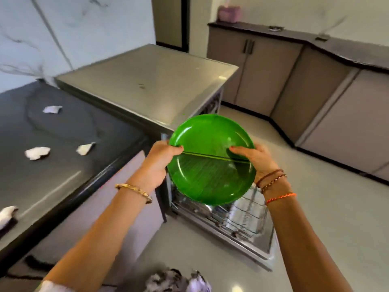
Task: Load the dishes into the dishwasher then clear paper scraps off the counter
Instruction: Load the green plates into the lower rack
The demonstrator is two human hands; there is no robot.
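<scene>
Holding two green plates (210,165) between left hand (160,163) and right hand (255,158).

Look to the upper left of the frame and you see a white marble-patterned wall (52,28) with grey veins and a thin diagonal seam. In the upper right, a run of taupe base cabinets (273,66) bends along the far wall under a dark worktop (347,51); one door pair carries two dark vertical handles (248,46). On that worktop's far left end sits a blurred pinkish container (229,13), and two small objects further along it are too blurred for you to identify. A dark doorway frame (185,24) stands at top centre. Pale glossy floor tiles (315,207) fill the lower right. At the bottom centre, a patterned grey and white cloth (174,280) shows.
</scene>
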